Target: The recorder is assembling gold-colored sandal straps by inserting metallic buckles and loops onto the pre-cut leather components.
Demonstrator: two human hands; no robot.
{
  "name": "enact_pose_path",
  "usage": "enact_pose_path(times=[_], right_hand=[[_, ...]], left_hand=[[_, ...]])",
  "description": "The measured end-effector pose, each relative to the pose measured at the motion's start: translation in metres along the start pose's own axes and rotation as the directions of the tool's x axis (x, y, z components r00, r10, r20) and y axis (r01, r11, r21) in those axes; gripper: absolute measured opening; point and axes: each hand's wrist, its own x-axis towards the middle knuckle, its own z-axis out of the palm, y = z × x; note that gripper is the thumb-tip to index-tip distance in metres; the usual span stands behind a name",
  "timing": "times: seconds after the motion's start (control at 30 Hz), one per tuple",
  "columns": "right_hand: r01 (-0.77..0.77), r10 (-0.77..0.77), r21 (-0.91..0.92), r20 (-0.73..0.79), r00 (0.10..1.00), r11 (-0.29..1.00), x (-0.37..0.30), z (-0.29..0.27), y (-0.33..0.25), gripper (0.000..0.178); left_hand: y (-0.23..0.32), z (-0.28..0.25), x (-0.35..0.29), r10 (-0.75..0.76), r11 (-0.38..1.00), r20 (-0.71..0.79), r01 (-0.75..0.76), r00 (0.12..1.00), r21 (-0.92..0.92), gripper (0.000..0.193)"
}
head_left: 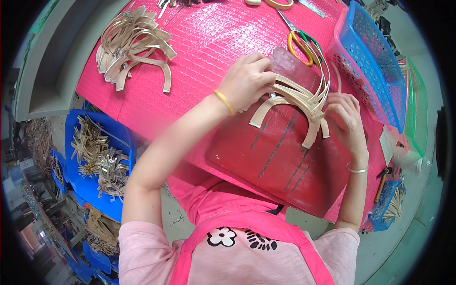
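A bundle of curved beige straps, arched like bag handles, lies on a dark red board in front of me. The fingers of my left hand are closed at the left ends of the bundle; its fingertips are partly hidden. On the other side, my right hand has its fingers curled in at the right ends, with a thin strap running up from them. One wider strap lies lowest, its two pale cut ends toward me. Other long straps loop up past the scissors.
Yellow-and-green-handled scissors lie beyond the straps. A pile of similar straps rests at the far left of the pink-covered table. Blue and pink baskets stand at right. Below the table's left edge, a blue bin holds more strips.
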Motion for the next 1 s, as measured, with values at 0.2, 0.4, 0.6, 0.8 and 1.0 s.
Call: enact_pose_path(times=[0.2,0.4,0.6,0.8,1.0], right_hand=[[-0.254,0.299,0.584,0.021,0.954,0.771,-0.069,-0.031,-0.021,0.015],[-0.107,0.296,0.916,0.233,0.926,-0.386,-0.122,-0.011,-0.086,0.011],[-0.126,0.147,0.886,0.066,0.987,0.447,-0.077,-0.006,-0.106,0.008],[-0.569,0.291,0.771,0.635,0.715,-0.285,-0.017,0.039,-0.141,0.025],[-0.62,0.305,0.695,0.718,0.626,-0.364,-0.016,0.067,-0.143,0.023]], left_hand=[[0.022,-0.078,-0.013,-0.4,0.554,0.552,0.673,0.732,-0.49,0.007],[0.022,-0.085,-0.044,-0.405,0.123,0.817,0.91,0.41,-0.396,0.016],[0.036,-0.064,-0.058,-0.49,0.321,0.7,0.854,0.52,-0.41,0.018],[0.056,-0.052,-0.07,-0.604,0.102,0.644,0.847,0.47,-0.522,0.024],[0.076,-0.055,-0.082,-0.623,-0.004,0.633,0.807,0.459,-0.59,0.021]])
